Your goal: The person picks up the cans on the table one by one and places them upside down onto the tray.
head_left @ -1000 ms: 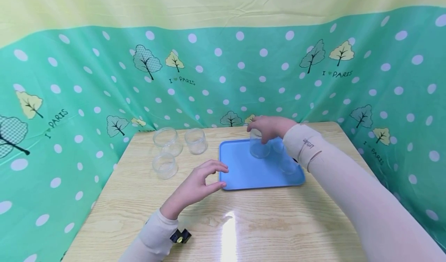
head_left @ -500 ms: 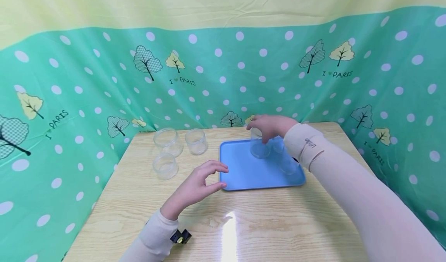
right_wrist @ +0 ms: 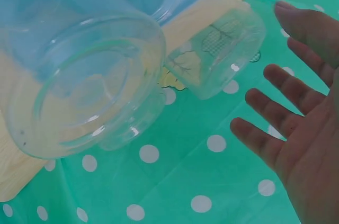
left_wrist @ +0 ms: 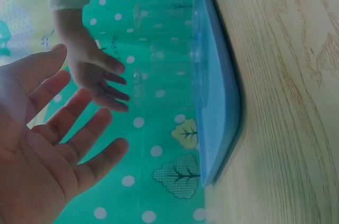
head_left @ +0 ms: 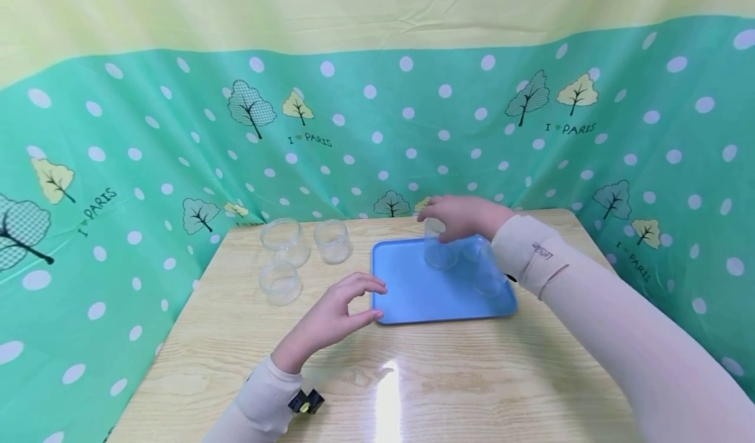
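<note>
My right hand (head_left: 463, 216) hovers above the back of the blue tray (head_left: 407, 292), its fingers loosely bent and holding nothing. A clear cylindrical jar (head_left: 440, 254) stands upright under it; the right wrist view shows the fingers apart from the nearby jar (right_wrist: 214, 44). Two more clear jars stand on the tray, one at the front right (head_left: 488, 280), the other partly hidden by the hand. Left of the tray, my left hand (head_left: 330, 312) is held over the table with thumb and fingers spread apart, nothing between them. Its fingertips overlap the tray's left edge in the head view.
At the table's back left stand a wide clear jar (head_left: 286, 243), a narrower clear jar (head_left: 333, 241) and a short clear jar (head_left: 280, 282). A green dotted curtain (head_left: 348, 135) hangs behind and beside the wooden table (head_left: 460, 377).
My right wrist and forearm have shifted slightly to the right, while the fingers stay over the tray's back. My left hand and the jars have stayed in place. The head view has tilted slightly upward.
</note>
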Demonstrator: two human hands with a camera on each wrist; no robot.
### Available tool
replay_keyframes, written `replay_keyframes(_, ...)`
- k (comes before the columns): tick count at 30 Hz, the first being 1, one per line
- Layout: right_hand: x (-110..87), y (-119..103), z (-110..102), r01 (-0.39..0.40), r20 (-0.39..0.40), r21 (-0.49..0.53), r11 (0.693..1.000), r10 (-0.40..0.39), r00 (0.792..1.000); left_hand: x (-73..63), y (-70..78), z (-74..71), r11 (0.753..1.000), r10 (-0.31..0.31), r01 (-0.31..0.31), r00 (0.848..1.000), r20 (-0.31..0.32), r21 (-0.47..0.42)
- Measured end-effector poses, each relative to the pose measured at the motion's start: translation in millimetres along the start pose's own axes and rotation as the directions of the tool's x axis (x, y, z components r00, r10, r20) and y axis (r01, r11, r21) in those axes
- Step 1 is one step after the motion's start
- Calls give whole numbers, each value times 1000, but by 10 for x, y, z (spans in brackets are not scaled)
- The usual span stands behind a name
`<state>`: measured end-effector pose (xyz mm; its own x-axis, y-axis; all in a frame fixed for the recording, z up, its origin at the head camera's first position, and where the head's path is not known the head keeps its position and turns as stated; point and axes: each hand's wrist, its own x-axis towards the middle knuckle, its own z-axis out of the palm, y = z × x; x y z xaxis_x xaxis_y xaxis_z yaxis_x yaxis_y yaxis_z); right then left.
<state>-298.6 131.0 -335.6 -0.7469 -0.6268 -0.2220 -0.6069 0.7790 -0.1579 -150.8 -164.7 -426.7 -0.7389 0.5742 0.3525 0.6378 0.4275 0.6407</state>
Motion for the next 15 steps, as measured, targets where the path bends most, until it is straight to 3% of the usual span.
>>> replay_keyframes(7, -106, -77, -28, 76, -99, -29, 997, -79, 992, -13, 8, -3, 1000, 1, -1, 1000, 0, -3)
replay_keyframes(15, -265, -168, 26, 101, -203, -35, 994, -106, 974, -5, 5, 3, 1000, 13, -13, 1000, -9, -10)
